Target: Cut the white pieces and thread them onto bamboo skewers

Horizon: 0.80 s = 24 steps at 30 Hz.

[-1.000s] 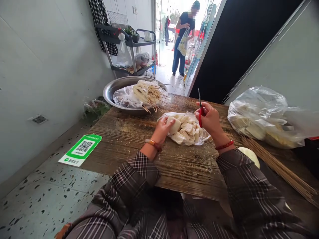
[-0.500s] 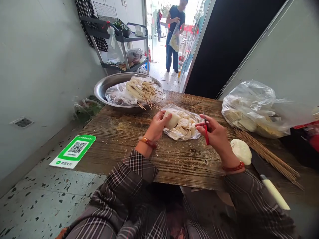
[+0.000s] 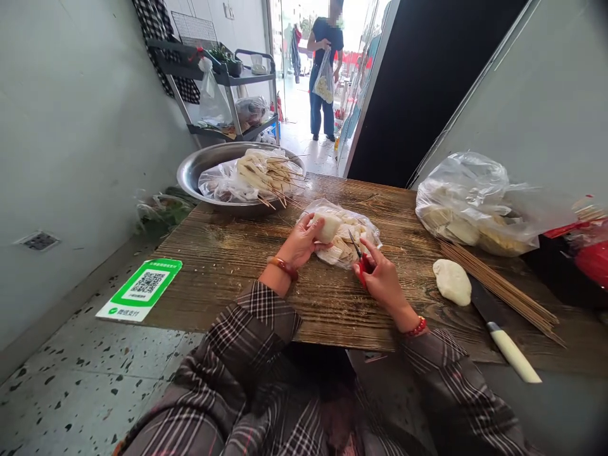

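Note:
My left hand is closed on a pale, flat dough-like piece, held over the near left part of an open plastic bag. Cut cream-coloured pieces lie in that bag. In my right hand is a pair of red-handled scissors. Their dark blades point up and left, a short way right of the held piece and apart from it. A round pale piece rests on the wooden table, right of my right hand.
A knife and a bundle of thin sticks lie at the right, before a large filled plastic bag. Back left stands a metal basin with skewered food. A QR-code card lies front left. One person stands in the doorway.
My right hand has moved left and slightly down, bringing the scissors closer to the pale piece; their blades now tilt leftward. My left hand keeps its hold. The view has shifted slightly.

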Each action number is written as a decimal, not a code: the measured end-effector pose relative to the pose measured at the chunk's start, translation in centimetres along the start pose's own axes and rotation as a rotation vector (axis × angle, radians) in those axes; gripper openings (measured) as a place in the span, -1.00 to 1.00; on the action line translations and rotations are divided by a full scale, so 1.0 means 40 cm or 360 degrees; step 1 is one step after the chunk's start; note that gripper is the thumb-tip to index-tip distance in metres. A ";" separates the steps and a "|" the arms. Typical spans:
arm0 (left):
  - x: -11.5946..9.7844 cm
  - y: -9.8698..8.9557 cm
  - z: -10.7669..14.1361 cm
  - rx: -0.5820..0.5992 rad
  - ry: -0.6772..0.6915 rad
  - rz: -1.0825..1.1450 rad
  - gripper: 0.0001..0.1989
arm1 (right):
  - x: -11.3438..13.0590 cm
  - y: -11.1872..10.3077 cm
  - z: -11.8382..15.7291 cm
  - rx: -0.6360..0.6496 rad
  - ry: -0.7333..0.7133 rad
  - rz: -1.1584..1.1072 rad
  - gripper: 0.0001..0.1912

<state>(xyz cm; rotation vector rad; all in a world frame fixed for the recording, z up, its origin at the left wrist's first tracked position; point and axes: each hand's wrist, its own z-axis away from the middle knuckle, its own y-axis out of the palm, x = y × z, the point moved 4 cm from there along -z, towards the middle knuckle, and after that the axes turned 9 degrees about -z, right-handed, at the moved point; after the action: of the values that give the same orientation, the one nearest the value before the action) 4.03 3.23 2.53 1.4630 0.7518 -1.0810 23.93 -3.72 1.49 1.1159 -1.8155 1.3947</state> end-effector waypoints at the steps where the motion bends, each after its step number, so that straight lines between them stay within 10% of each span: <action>1: 0.002 0.001 0.000 0.0014 -0.0012 0.0006 -0.37 | -0.006 -0.004 0.006 0.0022 0.0007 -0.0033 -0.32; 10: 0.016 0.015 0.002 0.0157 -0.0082 -0.0018 -0.38 | -0.022 -0.061 0.049 0.0297 0.0019 -0.0122 -0.40; 24: 0.000 0.006 0.007 0.0002 -0.0029 -0.0120 -0.49 | 0.054 -0.078 -0.130 0.0586 -0.0104 0.0067 -0.29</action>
<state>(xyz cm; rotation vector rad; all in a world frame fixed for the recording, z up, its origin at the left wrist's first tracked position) 4.19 2.92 2.66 1.4334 0.7991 -1.1509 25.45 0.41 6.22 1.3236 -1.6744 1.7869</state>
